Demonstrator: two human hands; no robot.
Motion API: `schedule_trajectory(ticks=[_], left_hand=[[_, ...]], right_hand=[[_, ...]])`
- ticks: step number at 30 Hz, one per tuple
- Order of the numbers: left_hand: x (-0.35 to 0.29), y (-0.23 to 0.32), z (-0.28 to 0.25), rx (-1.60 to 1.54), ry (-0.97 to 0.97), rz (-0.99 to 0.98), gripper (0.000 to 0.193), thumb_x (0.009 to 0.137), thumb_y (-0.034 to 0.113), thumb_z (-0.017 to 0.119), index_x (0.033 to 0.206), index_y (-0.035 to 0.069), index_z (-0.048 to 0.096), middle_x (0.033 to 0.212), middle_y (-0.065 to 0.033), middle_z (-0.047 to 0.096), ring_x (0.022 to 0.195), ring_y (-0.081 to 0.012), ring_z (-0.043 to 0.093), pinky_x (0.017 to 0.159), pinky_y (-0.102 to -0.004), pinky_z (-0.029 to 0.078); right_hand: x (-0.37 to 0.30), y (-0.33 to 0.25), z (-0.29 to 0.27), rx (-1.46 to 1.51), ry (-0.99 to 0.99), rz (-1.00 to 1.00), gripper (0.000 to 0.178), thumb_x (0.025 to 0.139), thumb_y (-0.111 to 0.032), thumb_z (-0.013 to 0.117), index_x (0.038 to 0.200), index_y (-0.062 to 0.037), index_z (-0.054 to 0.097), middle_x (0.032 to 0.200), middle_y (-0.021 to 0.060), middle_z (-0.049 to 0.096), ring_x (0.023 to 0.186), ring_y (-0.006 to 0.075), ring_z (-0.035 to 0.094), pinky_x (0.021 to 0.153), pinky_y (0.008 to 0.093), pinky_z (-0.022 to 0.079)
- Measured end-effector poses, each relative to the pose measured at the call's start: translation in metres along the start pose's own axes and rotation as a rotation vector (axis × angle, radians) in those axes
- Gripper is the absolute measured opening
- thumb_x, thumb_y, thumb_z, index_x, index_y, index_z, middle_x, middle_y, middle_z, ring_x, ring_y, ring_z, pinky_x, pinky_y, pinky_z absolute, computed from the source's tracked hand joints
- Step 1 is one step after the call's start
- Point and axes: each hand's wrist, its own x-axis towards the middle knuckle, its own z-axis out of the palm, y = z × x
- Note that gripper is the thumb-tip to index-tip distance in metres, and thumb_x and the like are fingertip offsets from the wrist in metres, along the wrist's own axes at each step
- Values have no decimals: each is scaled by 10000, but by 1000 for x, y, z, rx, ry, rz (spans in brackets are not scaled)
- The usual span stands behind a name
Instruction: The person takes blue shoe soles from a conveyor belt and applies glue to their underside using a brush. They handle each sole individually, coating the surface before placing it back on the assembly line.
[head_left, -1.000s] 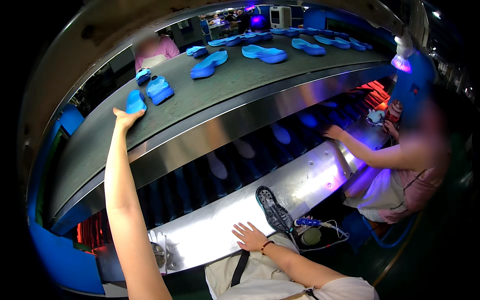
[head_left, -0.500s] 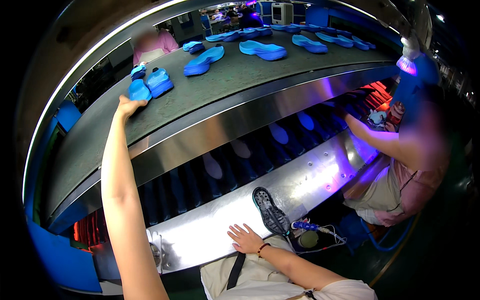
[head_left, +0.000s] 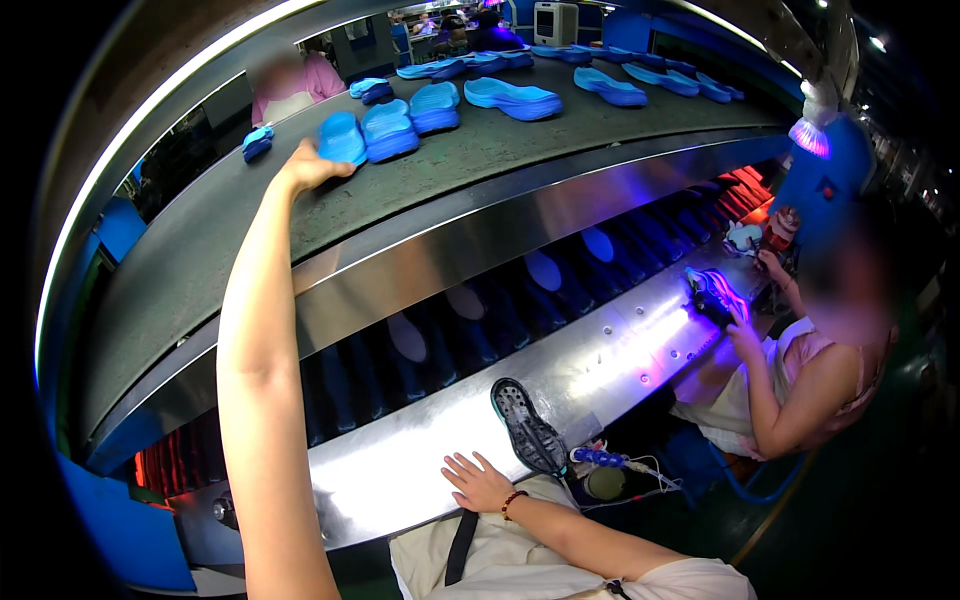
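1 L hand (head_left: 312, 168) half-closed on curvy blue sole (head_left: 342, 140), R hand (head_left: 481, 485) empty, splayed on shiny mtl ledge (head_left: 395, 470).

Dark green floor (head_left: 700, 522), purple-glowing lamp (head_left: 811, 134), boxy white cabinet (head_left: 556, 24) at back

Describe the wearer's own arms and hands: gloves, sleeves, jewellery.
Left hand: ungloved, no jewellery visible; forearm uncovered, sleeve out of view. Right hand: ungloved, dark reddish beaded bracelet at the wrist, cream sleeve ending higher up the arm.
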Motion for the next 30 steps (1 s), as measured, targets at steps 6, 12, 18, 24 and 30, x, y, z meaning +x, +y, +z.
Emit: schedule_trajectory(ticks=[6, 12, 18, 24, 30], left_hand=[[-10, 34, 21, -36, 27, 7, 1019, 522, 396, 772, 1276, -58, 259, 1252, -228, 410, 1162, -291, 422, 961, -325, 342], [-27, 47, 27, -40, 4, 34, 1013, 524, 432, 743, 1276, -26, 243, 1230, -210, 438, 1139, -297, 445, 943, -334, 355], [-38, 69, 30, 22, 33, -125, 924, 564, 452, 702, 1220, -49, 286, 1149, -232, 500, 1075, -316, 497, 903, -352, 386], [-62, 88, 22, 149, 62, -254, 867, 588, 446, 680, 1225, -1, 298, 1163, -163, 520, 1087, -271, 504, 881, -378, 396], [-61, 84, 22, 167, 74, -361, 795, 659, 376, 620, 1272, 17, 264, 1199, -103, 511, 1111, -231, 492, 972, -417, 262]], right_hand=[[0, -4, -2, -18, -30, 7, 505, 795, -345, 462, 1237, -103, 432, 1321, 89, 367, 1224, 214, 316, 1006, 431, 211], [-1, -8, 1, -39, -25, 8, 510, 792, -347, 463, 1241, -109, 425, 1320, 84, 367, 1220, 211, 325, 1004, 431, 216], [-4, -8, -5, -33, -11, 22, 520, 784, -335, 475, 1249, -110, 413, 1320, 78, 367, 1219, 214, 331, 1000, 425, 233], [-4, -12, -9, -41, -20, 14, 534, 784, -334, 478, 1260, -106, 398, 1330, 73, 355, 1221, 212, 330, 1001, 422, 237], [-5, -15, -6, -31, -53, 24, 527, 808, -343, 441, 1276, -109, 378, 1351, 65, 326, 1241, 209, 297, 1009, 432, 217]])
